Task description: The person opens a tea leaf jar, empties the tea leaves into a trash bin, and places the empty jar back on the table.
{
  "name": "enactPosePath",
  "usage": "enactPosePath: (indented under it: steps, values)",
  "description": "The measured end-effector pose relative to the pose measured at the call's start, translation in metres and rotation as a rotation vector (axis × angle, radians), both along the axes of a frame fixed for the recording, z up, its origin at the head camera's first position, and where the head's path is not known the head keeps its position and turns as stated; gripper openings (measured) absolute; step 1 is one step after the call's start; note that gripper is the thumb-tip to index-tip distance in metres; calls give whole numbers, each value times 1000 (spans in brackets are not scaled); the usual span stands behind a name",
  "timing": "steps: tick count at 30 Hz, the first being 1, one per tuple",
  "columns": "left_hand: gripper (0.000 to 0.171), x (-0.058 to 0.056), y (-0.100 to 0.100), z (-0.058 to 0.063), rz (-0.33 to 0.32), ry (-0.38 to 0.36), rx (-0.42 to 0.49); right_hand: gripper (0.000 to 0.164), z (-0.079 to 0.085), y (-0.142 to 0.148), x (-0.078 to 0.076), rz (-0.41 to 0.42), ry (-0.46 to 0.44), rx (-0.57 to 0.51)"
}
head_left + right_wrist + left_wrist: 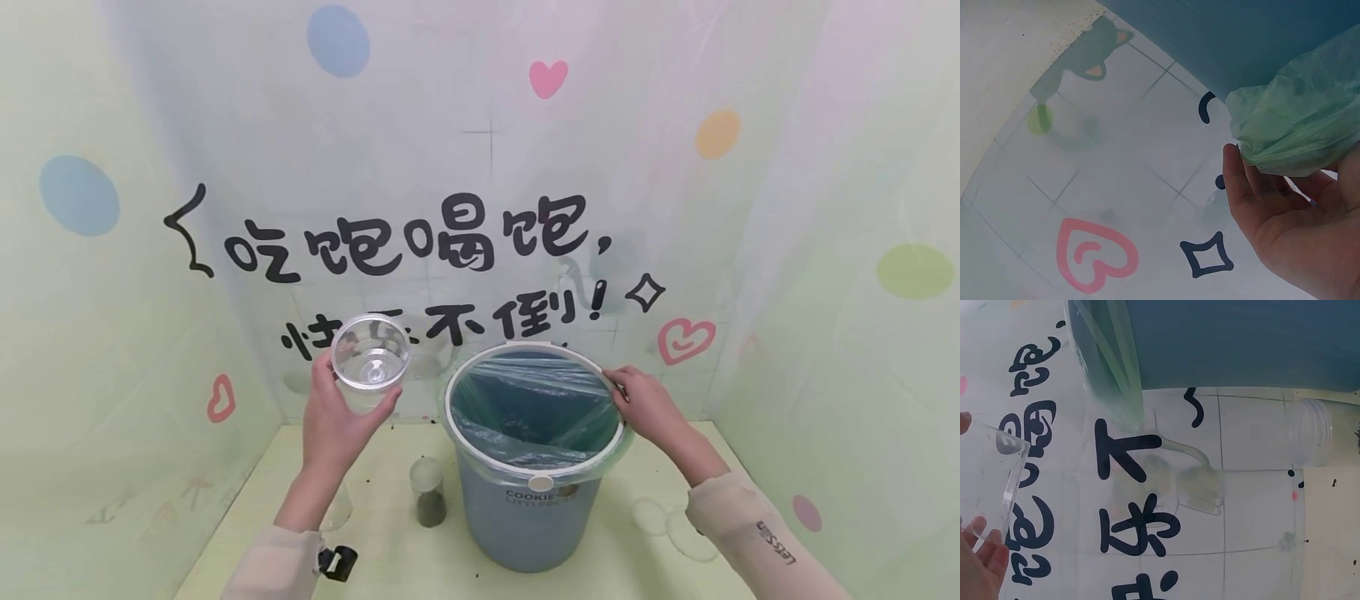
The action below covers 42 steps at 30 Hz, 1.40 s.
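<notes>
My left hand (337, 417) holds up a clear plastic jar (372, 392) above the table, thumb on one side and fingers round the other. Its open mouth faces the head camera, and no lid or contents show. In the left wrist view, fingertips press the wall of the jar (988, 481). To the right stands a blue trash can (525, 525) with a white rim, lined with a thin green bag (540, 450). At the right side of that rim, my right hand (645, 404) grips the edge with the bag (1297, 131) folded over it.
Left of the trash can, a jar with dark contents (430, 504) stands on the pale table (405, 567). A clear container (337, 510) is partly hidden behind my left forearm. Two clear rings (672, 533) lie at the right. Printed walls close in the back and sides.
</notes>
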State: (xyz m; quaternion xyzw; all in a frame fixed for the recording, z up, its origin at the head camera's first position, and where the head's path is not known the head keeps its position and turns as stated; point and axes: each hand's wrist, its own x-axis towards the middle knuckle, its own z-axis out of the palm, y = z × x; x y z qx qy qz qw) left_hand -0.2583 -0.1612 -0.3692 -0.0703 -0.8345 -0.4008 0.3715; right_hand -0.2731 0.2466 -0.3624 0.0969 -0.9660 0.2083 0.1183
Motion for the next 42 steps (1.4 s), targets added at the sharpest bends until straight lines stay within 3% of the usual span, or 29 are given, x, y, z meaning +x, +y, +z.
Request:
enactPosePath:
  steps: [10, 18, 32, 42]
  values:
    - [99, 5, -12, -12, 39, -94, 7, 36, 0, 0, 1, -6, -16, -1]
    - [96, 4, -21, -26, 66, -121, 17, 36, 0, -1, 0, -6, -15, 1]
    - [96, 2, -35, -53, 54, -165, 43, 36, -2, 1, -2, 5, 4, 3]
    - [95, 3, -41, -73, 65, -216, 7, 35, -2, 0, -1, 7, 6, -2]
